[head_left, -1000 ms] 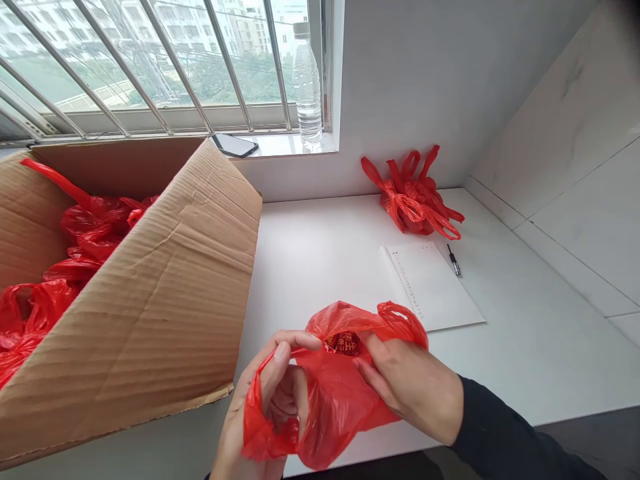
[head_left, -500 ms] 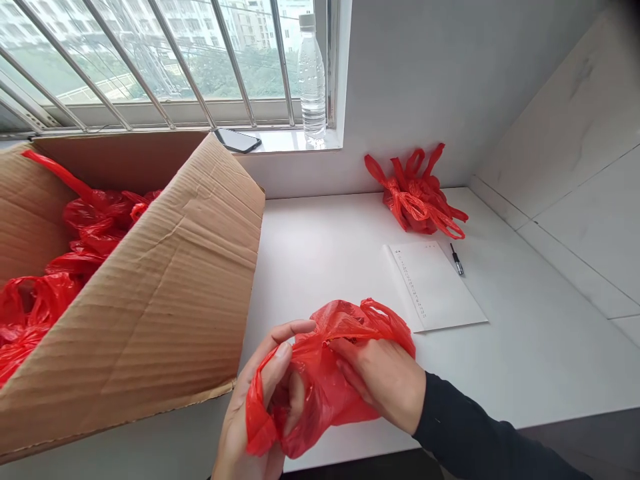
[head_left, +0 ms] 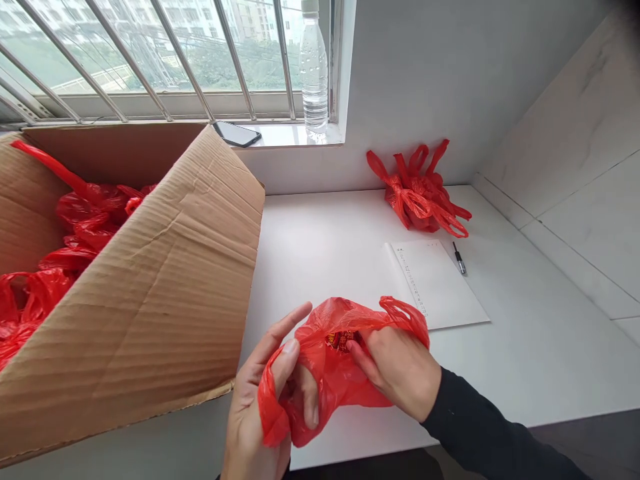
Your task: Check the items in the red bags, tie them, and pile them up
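Just above the near part of the table is a thin red plastic bag [head_left: 345, 387]. My left hand [head_left: 265, 387] is hooked through one of its handles, with the thumb and fingers closed around the plastic and the index finger stretched upward. My right hand [head_left: 403, 367] reaches into the bag's mouth, and the other handle loops behind its wrist. Its fingertips are partly hidden by the plastic, so their grip cannot be made out. In the opening between the hands, small red and gold wrapped items [head_left: 342, 340] show.
At left stands an open cardboard box [head_left: 195, 267] with several red plastic bags [head_left: 95, 220] inside. Tied red bags [head_left: 420, 193] sit against the wall. A printed paper sheet [head_left: 440, 283] and a pen [head_left: 459, 259] lie at right. A phone [head_left: 237, 134] and water bottle [head_left: 314, 80] rest on the sill.
My right hand has shifted a little to the right and the bag's mouth has widened, exposing the wrapped items. My left hand still holds the handle.
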`<control>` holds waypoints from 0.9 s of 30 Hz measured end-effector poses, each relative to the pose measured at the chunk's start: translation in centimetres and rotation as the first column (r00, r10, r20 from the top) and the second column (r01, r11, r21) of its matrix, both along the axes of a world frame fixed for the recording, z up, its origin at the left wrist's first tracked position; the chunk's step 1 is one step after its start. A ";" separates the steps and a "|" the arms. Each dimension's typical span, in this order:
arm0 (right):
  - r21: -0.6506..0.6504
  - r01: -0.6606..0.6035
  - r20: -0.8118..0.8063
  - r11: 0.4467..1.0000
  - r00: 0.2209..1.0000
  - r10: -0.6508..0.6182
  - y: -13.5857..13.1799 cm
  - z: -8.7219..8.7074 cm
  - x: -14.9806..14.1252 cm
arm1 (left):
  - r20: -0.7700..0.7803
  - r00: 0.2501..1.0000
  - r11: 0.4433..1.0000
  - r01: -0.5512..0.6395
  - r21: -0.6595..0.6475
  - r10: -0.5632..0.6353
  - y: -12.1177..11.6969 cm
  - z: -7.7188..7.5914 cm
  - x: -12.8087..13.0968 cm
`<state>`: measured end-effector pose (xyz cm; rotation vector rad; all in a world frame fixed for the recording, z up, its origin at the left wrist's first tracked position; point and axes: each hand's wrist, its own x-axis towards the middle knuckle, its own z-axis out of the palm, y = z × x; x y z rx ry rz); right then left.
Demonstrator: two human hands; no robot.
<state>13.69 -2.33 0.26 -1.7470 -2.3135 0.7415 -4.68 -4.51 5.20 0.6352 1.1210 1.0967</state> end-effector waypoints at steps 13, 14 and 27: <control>-0.005 -0.027 -0.064 1.000 0.998 0.026 -0.9 1.8 1.0 | 0.009 1.000 1.000 -0.009 -0.008 0.009 0.0 0.5 0.0; -0.019 -0.037 -0.077 0.999 0.996 0.036 -0.8 1.7 0.9 | 0.013 1.000 1.000 0.001 -0.004 -0.001 -0.1 0.5 0.1; -0.001 0.029 -0.171 1.000 0.985 -0.029 1.1 -0.7 0.1 | 0.112 0.993 0.999 0.042 0.023 -0.044 -0.5 0.8 1.1</control>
